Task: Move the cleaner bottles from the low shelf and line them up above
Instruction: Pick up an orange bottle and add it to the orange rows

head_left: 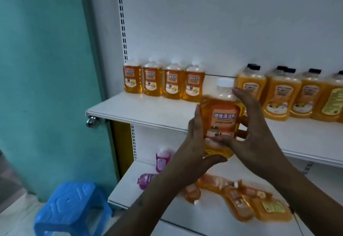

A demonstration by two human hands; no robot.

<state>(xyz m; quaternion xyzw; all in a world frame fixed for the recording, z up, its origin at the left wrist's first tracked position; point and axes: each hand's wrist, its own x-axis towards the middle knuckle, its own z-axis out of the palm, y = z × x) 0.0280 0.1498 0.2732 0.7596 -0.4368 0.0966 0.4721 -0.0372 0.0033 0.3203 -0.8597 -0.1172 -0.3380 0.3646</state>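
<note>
Both hands, left hand [194, 143] and right hand [259, 130], are clasped round an upright orange bottle [220, 118], seemingly level with the upper shelf [144, 109]

Orange bottle [220, 118] w/ white cap; pink bottles [162, 159]; blue stool [72, 209]; teal wall [44, 68].

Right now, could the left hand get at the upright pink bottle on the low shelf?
Probably not yet. The left hand and right hand both hold the white-capped orange cleaner bottle. Once freed, the way looks open: the upright pink bottle stands just beside the left wrist.
</note>
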